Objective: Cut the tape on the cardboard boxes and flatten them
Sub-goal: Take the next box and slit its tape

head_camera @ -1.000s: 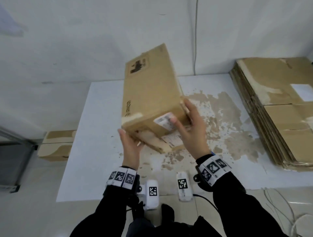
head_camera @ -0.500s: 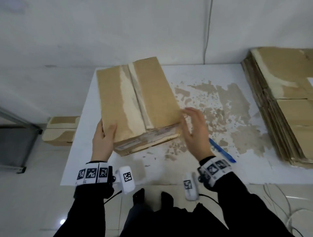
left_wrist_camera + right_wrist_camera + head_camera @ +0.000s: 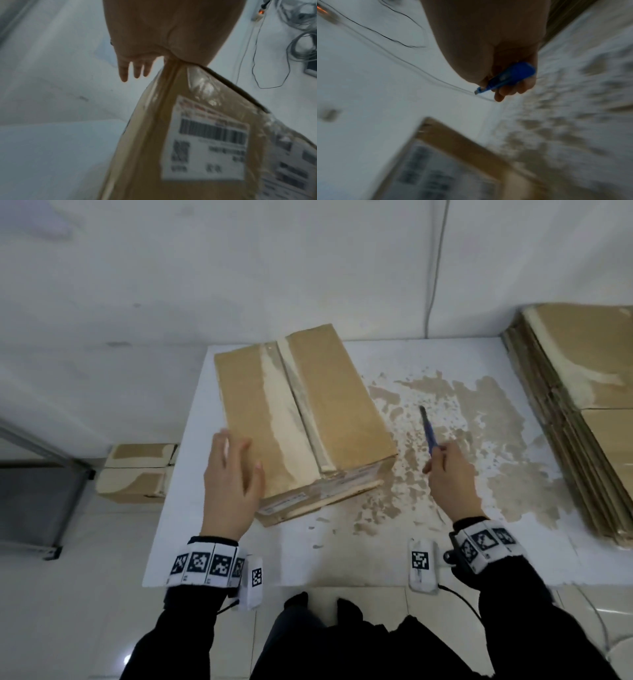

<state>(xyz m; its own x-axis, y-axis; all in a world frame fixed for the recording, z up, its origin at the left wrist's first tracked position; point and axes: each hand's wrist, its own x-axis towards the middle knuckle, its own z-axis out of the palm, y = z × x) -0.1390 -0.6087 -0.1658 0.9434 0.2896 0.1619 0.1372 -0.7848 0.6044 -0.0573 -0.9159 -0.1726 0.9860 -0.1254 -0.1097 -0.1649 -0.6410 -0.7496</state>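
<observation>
Two hands in my feed right now. The cardboard box sits closed on the left half of the tabletop, running from near the back edge toward the front, with a strip of tape down the seam on top. My left hand is resting flat over the box's near left corner, fingers straight and spread — nothing gripped. In the left wrist view the fingers stick out past the box edge, and I can see a blurry shipping label under glossy tape on the front face.

My right hand is just to the right of the box, fingers curled tight around a blue utility knife, tip pointing toward the back edge — well off the box, not touching it. The right wrist view is smeared, but the blue handle shows in the fist.

A stack of flattened boxes fills the right edge of the tabletop.
</observation>
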